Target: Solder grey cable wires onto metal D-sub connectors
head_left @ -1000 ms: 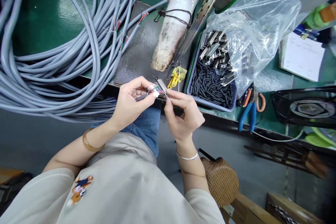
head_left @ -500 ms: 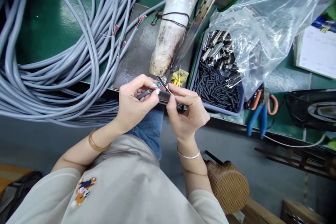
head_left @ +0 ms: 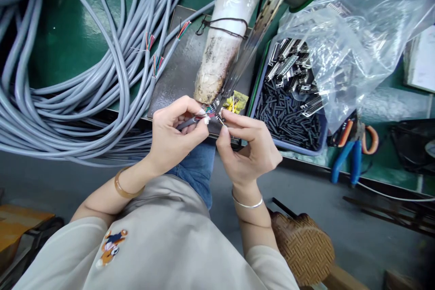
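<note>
1. Watching remotely, I see the left hand point(head_left: 176, 133) pinched on a grey cable point(head_left: 188, 123), apparently steadying its coloured wires against the connector point(head_left: 219, 112).
2. The right hand point(head_left: 250, 152) seems pinched on the connector's near end, probably against twisting.
3. The connector sits between both hands, by the iron's point(head_left: 254, 38) tip; I can't confirm contact.
4. Parts tray point(head_left: 325, 131) right, cables point(head_left: 124, 65) left: likely for easy reach.

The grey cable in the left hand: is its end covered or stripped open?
Stripped: coloured wires emerge from the grey cable in the left hand. Their far ends are unclear.
</note>
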A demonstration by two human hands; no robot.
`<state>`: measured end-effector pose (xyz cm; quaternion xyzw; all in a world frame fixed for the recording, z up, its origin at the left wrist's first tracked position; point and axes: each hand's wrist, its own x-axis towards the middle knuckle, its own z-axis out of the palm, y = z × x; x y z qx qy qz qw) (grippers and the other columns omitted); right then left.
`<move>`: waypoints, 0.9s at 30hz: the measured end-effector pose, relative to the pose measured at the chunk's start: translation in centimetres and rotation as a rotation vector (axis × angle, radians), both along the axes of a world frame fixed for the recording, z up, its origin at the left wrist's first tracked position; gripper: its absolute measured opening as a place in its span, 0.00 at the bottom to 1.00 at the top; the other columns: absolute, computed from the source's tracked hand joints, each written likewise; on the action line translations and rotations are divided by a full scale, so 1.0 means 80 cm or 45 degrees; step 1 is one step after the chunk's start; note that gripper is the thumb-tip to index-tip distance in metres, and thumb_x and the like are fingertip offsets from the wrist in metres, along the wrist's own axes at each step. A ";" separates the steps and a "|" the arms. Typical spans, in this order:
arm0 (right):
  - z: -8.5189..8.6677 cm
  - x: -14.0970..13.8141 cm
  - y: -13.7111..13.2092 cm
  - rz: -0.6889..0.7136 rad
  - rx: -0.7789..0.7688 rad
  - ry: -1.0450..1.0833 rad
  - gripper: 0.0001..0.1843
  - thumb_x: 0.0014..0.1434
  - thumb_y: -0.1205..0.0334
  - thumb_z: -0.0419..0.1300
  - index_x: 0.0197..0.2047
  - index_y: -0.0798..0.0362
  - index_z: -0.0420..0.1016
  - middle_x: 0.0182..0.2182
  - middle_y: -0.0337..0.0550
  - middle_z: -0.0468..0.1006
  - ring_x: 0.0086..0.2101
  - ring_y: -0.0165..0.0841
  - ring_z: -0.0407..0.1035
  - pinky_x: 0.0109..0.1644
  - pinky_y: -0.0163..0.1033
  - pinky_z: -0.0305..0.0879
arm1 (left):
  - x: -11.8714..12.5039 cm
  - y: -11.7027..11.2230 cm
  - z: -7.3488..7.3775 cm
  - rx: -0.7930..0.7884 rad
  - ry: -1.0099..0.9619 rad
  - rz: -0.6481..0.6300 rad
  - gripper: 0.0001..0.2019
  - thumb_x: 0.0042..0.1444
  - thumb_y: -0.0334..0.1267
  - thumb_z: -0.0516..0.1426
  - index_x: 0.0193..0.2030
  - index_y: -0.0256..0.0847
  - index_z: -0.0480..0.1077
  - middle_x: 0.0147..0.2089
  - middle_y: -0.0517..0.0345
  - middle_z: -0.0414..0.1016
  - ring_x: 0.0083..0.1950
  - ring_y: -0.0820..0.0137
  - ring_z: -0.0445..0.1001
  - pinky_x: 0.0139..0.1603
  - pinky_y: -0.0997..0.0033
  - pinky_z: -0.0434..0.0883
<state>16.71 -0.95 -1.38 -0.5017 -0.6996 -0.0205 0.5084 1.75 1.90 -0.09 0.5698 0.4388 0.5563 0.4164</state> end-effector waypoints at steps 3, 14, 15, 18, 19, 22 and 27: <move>-0.003 0.000 0.000 0.019 -0.025 0.018 0.09 0.61 0.72 0.66 0.38 0.49 0.72 0.42 0.41 0.87 0.39 0.33 0.83 0.43 0.39 0.81 | -0.001 -0.001 -0.002 -0.027 0.058 -0.013 0.08 0.50 0.23 0.61 0.29 0.39 0.70 0.27 0.66 0.67 0.28 0.80 0.68 0.29 0.83 0.67; 0.008 -0.003 -0.001 -0.015 -0.049 -0.008 0.11 0.58 0.73 0.70 0.40 0.49 0.77 0.42 0.40 0.87 0.40 0.32 0.82 0.46 0.38 0.81 | -0.002 -0.001 -0.002 0.080 0.099 -0.047 0.06 0.52 0.25 0.61 0.32 0.40 0.71 0.30 0.64 0.72 0.25 0.81 0.66 0.25 0.82 0.64; 0.009 -0.004 -0.001 -0.020 -0.053 -0.016 0.11 0.58 0.73 0.70 0.40 0.49 0.77 0.42 0.40 0.87 0.40 0.31 0.82 0.46 0.38 0.81 | -0.003 -0.001 -0.001 0.082 0.093 -0.053 0.06 0.52 0.25 0.61 0.31 0.40 0.71 0.30 0.64 0.72 0.25 0.81 0.66 0.25 0.82 0.64; 0.009 -0.005 -0.003 -0.032 -0.034 -0.054 0.10 0.58 0.72 0.69 0.39 0.49 0.76 0.43 0.40 0.87 0.39 0.31 0.82 0.45 0.36 0.81 | -0.004 -0.001 0.002 0.028 0.081 -0.053 0.06 0.52 0.25 0.62 0.31 0.40 0.71 0.29 0.63 0.71 0.26 0.80 0.67 0.25 0.82 0.65; 0.009 -0.004 -0.004 -0.033 -0.027 -0.077 0.10 0.58 0.72 0.69 0.38 0.49 0.75 0.43 0.41 0.87 0.39 0.31 0.82 0.44 0.35 0.81 | -0.004 -0.001 0.003 -0.016 0.079 -0.046 0.06 0.52 0.26 0.62 0.30 0.40 0.71 0.28 0.63 0.71 0.27 0.79 0.68 0.26 0.82 0.65; 0.006 -0.002 -0.008 -0.010 -0.030 -0.177 0.10 0.59 0.71 0.67 0.36 0.48 0.72 0.45 0.42 0.87 0.38 0.32 0.83 0.41 0.35 0.81 | -0.005 -0.001 0.006 -0.182 0.072 -0.033 0.06 0.50 0.29 0.64 0.29 0.40 0.71 0.28 0.61 0.71 0.29 0.77 0.70 0.26 0.81 0.66; 0.005 -0.002 -0.008 0.012 -0.043 -0.245 0.10 0.61 0.72 0.66 0.37 0.48 0.71 0.43 0.45 0.87 0.38 0.31 0.83 0.40 0.34 0.80 | -0.004 0.000 0.005 -0.268 0.038 -0.046 0.06 0.48 0.29 0.64 0.28 0.39 0.71 0.28 0.61 0.71 0.29 0.77 0.69 0.25 0.82 0.65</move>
